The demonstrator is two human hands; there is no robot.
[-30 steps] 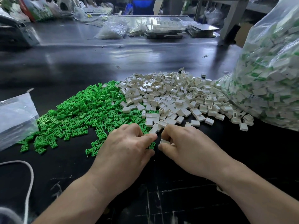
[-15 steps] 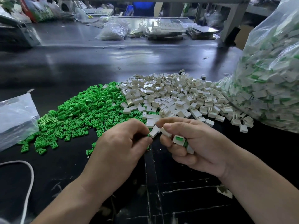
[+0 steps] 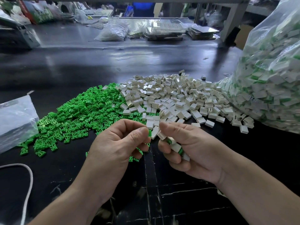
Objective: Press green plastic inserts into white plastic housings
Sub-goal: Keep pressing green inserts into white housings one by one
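Green insert [image 3: 149,133] shows bright in left hand [image 3: 116,143]; right hand [image 3: 191,150] grips white housings [image 3: 176,147].

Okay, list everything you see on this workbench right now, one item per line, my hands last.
Green plastic inserts: many, green, loose pile left of centre.
White plastic housings: many, white, pile right of the green one.
Large clear plastic bag: one, full of white-and-green pieces, right edge.
Smaller clear plastic bag: one, left edge.
White cord: one, lower left.
Black table: one, under everything.
Left hand: pinches one green insert in its fingers.
Right hand: holds several filled housings, white with green.
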